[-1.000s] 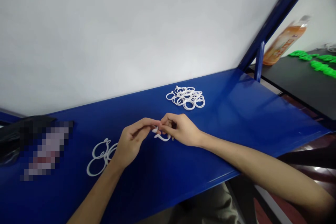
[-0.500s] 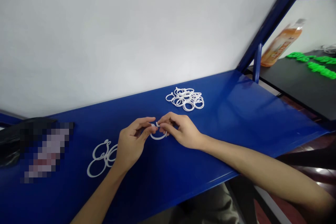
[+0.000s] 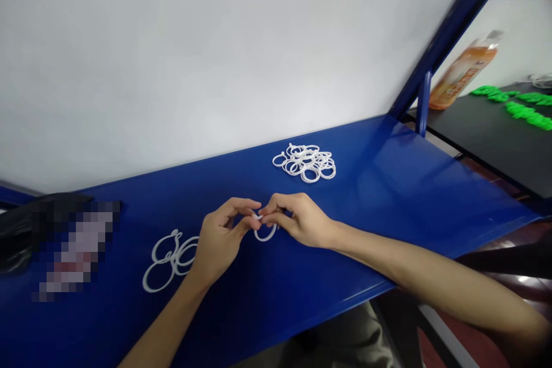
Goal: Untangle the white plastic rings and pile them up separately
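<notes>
Between my two hands is a white plastic ring (image 3: 265, 237), its loop hanging below my fingertips. My left hand (image 3: 224, 236) pinches one end of it with thumb and forefinger. The other end is pinched by my right hand (image 3: 299, 219), and the fingertips of both hands meet at the ring's top. Whether the ends are joined is hidden by my fingers. Left of my left wrist, several white rings (image 3: 158, 277) lie on the blue table (image 3: 345, 264), partly covered by that hand. A pile of white rings (image 3: 311, 175) lies beyond my right hand.
A black bag (image 3: 17, 241) lies at the table's left, beside a blurred-out item (image 3: 77, 253). On the right stand a blue metal frame post (image 3: 425, 103), a bottle of orange liquid (image 3: 463, 77) and a black table (image 3: 483, 132) with bright green pieces (image 3: 528, 115). A pale wall backs the table.
Both hands have come closer together and slightly lower, bringing the ring's ends together. The loop looks smaller and sits a little lower. The rings on the table have stayed put.
</notes>
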{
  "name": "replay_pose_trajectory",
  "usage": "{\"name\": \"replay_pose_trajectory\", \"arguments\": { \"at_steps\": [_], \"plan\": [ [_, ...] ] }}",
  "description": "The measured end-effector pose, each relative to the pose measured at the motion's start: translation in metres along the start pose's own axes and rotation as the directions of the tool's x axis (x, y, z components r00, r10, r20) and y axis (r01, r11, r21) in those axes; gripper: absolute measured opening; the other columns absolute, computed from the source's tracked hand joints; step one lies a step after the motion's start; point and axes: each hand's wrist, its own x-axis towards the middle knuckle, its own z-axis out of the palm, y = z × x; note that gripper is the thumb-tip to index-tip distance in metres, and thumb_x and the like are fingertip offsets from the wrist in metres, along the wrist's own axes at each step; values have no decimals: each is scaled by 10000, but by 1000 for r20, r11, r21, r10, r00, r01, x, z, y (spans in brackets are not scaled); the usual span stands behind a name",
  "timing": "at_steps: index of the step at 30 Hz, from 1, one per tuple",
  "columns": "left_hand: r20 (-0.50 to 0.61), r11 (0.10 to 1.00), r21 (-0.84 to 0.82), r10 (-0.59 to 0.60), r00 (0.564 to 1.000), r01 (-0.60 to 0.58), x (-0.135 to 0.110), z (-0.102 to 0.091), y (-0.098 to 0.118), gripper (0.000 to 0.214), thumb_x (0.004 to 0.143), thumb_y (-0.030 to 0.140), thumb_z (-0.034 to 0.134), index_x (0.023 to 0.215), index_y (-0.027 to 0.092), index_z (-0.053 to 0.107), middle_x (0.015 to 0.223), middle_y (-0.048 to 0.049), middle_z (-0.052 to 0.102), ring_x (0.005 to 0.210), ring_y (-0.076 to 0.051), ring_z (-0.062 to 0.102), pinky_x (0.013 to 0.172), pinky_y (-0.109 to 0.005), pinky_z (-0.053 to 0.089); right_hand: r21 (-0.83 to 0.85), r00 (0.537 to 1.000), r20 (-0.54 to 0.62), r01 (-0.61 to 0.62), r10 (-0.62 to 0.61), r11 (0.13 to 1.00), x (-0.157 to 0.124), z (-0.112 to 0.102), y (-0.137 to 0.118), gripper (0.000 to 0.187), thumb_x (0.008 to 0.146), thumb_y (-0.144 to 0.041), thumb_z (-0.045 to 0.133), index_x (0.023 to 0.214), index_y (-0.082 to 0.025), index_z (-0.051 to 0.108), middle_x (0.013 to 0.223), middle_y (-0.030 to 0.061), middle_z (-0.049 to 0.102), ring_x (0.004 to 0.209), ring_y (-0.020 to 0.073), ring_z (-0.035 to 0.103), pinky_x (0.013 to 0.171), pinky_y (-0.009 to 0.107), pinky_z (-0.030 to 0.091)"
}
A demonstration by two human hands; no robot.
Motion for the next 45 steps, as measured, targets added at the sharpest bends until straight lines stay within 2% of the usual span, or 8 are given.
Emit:
{"name": "replay_pose_trajectory", "arguments": {
  "at_steps": [8,11,15,24,29,33,39,45],
  "plan": [
    [100,938,338,48,994,-79,8,-9,0,328,869,503,653,1082,256,690,849,-12,741,756,-196,680,690,-295,517,-434,981,128,185,-143,882,14,-17,6,187,1030,-214,478,1047,-177,660,991,74,712,926,173,666,821,287,523],
    [22,752,657,59,998,-59,20,-31,-6,354,911,458,564,1171,238,660,1004,-66,735,972,-276,659,905,-418,489,-757,997,-58,-72,44,650,43,-41,19,241,1032,-199,451,1129,-161,668,1166,132,639,934,190,646,813,303,501],
    [28,561,826,-142,990,57,31,-77,-24,387,905,468,467,1125,209,651,1045,-109,706,1041,-337,615,887,-476,486,-846,935,-270,-345,232,407,79,-69,34,258,1007,-217,475,1131,-145,690,1156,157,636,896,222,653,783,331,493],
    [224,742,663,-324,919,100,25,-136,-35,569,699,648,690,1146,295,698,1162,-79,695,1079,-309,620,825,-388,534,-829,869,-402,-479,287,290,89,-68,43,273,968,-196,472,1049,-112,719,1061,170,670,894,248,653,722,328,483],
    [324,620,783,-341,882,-48,27,-116,-24,214,675,458,751,863,357,776,1055,-32,719,1103,-341,578,946,-476,435,-885,928,-364,-370,77,281,66,-58,26,329,1028,-256,396,1061,-118,693,1085,169,643,1011,265,583,758,337,470],
    [393,636,759,-277,877,-139,26,-95,-22,176,805,405,608,790,312,757,993,-37,704,1036,-287,596,896,-418,427,-937,986,-159,-134,-55,323,40,-37,20,322,1034,-257,408,1004,-124,700,1015,147,650,946,247,552,785,345,457],
    [399,723,676,-201,895,-139,21,-74,-15,175,846,362,544,802,243,666,903,-46,700,878,-233,616,788,-356,440,-788,982,136,187,-131,586,13,3,23,330,1047,-335,442,1000,-143,706,925,96,653,843,202,536,793,334,468],
    [191,734,679,-158,969,-14,19,-49,-5,127,845,336,521,772,234,539,757,-2,655,690,-183,589,645,-308,400,-539,990,104,136,-95,831,8,14,16,265,999,-400,564,1063,-162,662,958,69,689,915,193,606,837,328,502]
  ]
}}
